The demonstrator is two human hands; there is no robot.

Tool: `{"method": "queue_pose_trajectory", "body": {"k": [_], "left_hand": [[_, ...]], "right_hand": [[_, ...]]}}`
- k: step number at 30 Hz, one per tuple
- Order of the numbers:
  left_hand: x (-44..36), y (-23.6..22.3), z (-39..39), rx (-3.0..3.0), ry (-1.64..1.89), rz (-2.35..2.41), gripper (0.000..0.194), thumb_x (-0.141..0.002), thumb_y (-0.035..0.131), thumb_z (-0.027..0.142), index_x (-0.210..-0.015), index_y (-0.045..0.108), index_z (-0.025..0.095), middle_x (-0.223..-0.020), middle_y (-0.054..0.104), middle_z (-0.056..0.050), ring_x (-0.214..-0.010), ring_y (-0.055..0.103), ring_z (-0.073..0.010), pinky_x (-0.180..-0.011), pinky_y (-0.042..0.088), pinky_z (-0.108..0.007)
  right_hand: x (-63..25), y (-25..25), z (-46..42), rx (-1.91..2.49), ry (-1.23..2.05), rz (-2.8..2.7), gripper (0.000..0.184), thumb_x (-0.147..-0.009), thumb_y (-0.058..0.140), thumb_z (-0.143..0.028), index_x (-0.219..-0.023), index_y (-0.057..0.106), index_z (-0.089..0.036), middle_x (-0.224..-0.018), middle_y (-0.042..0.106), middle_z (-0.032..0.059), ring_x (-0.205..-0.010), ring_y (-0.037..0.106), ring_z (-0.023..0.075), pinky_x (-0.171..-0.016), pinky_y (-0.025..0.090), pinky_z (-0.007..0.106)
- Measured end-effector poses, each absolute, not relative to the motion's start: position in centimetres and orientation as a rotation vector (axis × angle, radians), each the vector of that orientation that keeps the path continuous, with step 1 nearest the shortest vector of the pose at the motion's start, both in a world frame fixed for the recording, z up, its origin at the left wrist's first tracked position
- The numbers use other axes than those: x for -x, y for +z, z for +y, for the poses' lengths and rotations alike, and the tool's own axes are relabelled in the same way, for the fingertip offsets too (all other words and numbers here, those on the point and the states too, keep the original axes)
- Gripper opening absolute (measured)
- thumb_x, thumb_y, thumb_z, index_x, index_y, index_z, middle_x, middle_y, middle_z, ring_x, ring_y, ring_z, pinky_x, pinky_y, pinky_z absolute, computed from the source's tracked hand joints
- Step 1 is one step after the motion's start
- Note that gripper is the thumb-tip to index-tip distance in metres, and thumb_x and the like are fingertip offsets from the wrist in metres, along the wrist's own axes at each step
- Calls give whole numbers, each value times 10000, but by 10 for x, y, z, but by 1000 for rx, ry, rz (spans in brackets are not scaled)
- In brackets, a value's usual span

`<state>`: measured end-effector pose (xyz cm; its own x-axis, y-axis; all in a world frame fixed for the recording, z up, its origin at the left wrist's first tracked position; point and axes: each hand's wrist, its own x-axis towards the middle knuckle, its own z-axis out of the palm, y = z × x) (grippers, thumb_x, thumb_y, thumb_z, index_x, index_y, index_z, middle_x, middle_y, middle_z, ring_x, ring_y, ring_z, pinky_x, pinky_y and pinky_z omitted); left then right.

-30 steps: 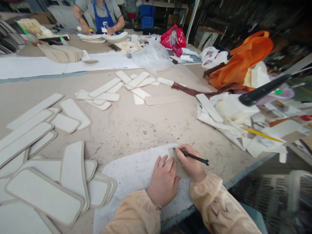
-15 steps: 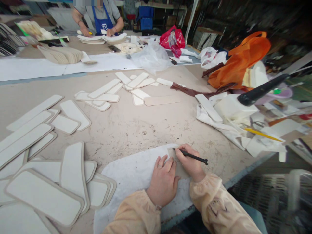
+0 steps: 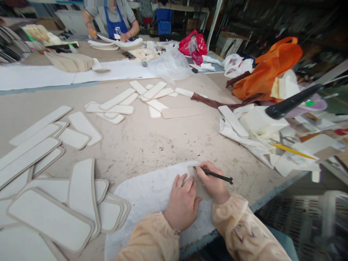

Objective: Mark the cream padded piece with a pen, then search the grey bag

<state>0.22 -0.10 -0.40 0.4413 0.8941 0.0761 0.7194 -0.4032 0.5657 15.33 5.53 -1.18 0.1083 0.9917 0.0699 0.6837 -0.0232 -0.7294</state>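
My left hand (image 3: 182, 203) lies flat with its fingers spread, pressing down on a greyish flat piece (image 3: 201, 189) that is mostly covered by my hands. Beneath that piece is a white sheet (image 3: 144, 195) with a rounded far edge, spread at the table's near edge. In my right hand (image 3: 213, 181) is a slim black pen (image 3: 219, 175), pinched between thumb and fingers. Its tip points left and meets the work just beyond my left fingertips. To the left lie several white padded panels (image 3: 51, 219) with beige borders, overlapping in a loose pile.
More narrow panels (image 3: 116, 99) are scattered across the beige table (image 3: 163, 145). At the right sit an orange bag (image 3: 268, 70), a black handle (image 3: 292, 101), a yellow pencil (image 3: 293, 151) and scraps. A co-worker in a blue apron (image 3: 115, 25) handles curved pieces at the far table.
My hands and the pen keep nearly the same place on the sheet. The view has shifted very slightly. Across the table, the co-worker's hand has lifted a little from the curved pieces.
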Motion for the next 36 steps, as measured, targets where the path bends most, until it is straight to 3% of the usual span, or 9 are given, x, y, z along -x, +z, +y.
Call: {"method": "queue_pose_trajectory", "body": {"k": [36], "left_hand": [[-2, -5, -1, -2248, 521, 1353, 444, -839, 498, 336, -1250, 502, 168, -1319, 496, -91, -1279, 351, -322, -1089, 263, -562]], "right_hand": [[-157, -13, 55, 1761, 587, -1599, 218, -806, 561, -411, -730, 598, -210, -634, 637, -9, -586, 592, 148, -591, 460, 257]]}}
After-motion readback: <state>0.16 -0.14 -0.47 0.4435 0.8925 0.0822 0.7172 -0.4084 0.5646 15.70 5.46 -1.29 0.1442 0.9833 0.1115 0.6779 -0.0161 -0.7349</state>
